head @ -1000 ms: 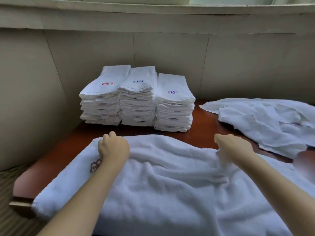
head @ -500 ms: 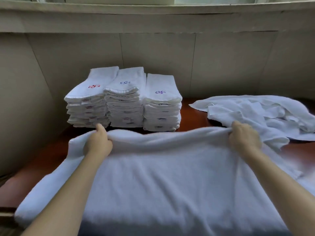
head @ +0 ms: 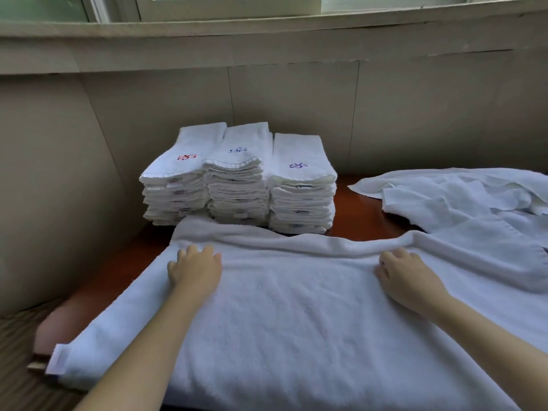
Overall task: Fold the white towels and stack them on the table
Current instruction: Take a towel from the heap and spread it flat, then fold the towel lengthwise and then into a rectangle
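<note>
Two released grips, left hand, right hand flat on towel, stacks close behind, perhaps touching

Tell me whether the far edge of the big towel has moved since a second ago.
Yes. The far edge of the big towel has moved farther back, toward the folded stacks. It now reaches their base on the left.

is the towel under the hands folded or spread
Folded: the towel has a rounded doubled far edge, left hand and right hand flat on top.
</note>
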Demonstrator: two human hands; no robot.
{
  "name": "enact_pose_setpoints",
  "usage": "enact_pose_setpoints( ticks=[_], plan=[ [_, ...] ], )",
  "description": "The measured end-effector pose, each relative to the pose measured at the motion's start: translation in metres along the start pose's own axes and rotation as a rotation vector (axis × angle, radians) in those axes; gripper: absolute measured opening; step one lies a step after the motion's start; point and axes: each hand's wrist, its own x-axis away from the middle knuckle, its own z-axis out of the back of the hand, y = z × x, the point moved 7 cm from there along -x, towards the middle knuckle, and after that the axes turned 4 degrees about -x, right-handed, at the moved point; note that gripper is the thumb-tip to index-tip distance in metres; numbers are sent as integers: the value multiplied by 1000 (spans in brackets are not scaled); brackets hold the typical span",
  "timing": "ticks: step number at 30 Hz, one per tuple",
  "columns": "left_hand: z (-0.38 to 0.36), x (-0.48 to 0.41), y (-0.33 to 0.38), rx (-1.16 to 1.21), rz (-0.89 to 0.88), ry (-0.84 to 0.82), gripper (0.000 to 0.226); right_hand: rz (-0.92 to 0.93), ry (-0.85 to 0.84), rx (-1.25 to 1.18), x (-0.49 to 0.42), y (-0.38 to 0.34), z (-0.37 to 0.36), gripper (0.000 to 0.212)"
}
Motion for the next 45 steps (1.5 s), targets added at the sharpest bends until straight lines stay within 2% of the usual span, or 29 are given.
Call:
enact_pose_setpoints(
  ticks=[2,4,5,8,10,12,14,16,20,23,26,29,31,34,36,39,41,43,45],
  plan=[
    [10,-1,1,-87,4,93,34,53,81,-4,0,-7,7,25],
    [11,-5,4,-9,-39,114,29,82,105,11,-5,-11,9,10],
    [11,-8,6,51,-77,114,29,64,95,2,-8,-10,9,15],
    [6,-24,13,177,-220,80,55,4,17,-58,-18,-5,4,65],
    [4,-40,19,194,-280,-28,73,26,-28,-35,-25,-7,2,77],
    [4,-57,22,177,-291,-181,78,43,-84,22,-31,-10,-2,64],
    [6,-70,26,71,-309,-341,75,48,-93,54,-37,-12,-1,37],
    [12,-77,31,-56,-338,-448,67,47,-74,51,-42,-12,1,20],
    [20,-79,50,-190,-478,-492,27,3,-15,8,-48,-4,9,13],
    [18,-78,53,-13,-528,-529,38,-12,146,-37,-49,4,22,11],
    [29,-84,41,94,-520,-340,33,-11,229,-142,-47,8,26,12],
    [56,-91,23,-48,-396,59,22,35,211,-226,-49,1,28,12],
    [79,-89,14,-156,-299,363,16,83,294,-260,-50,-5,43,9],
    [103,-79,3,-180,-206,631,25,105,429,-334,-50,-7,69,6],
    [105,-73,-3,-213,-201,609,23,108,432,-286,-42,-13,75,2],
    [90,-59,-13,-285,-246,462,25,76,332,-55,-22,-19,59,14],
    [79,-38,-21,-280,-289,494,30,38,197,114,-4,-22,43,20],
    [71,-9,-30,-297,-328,545,36,13,135,212,9,-26,39,26],
    [62,16,-44,-302,-333,611,40,83,180,183,17,-36,55,32]
  ],
)
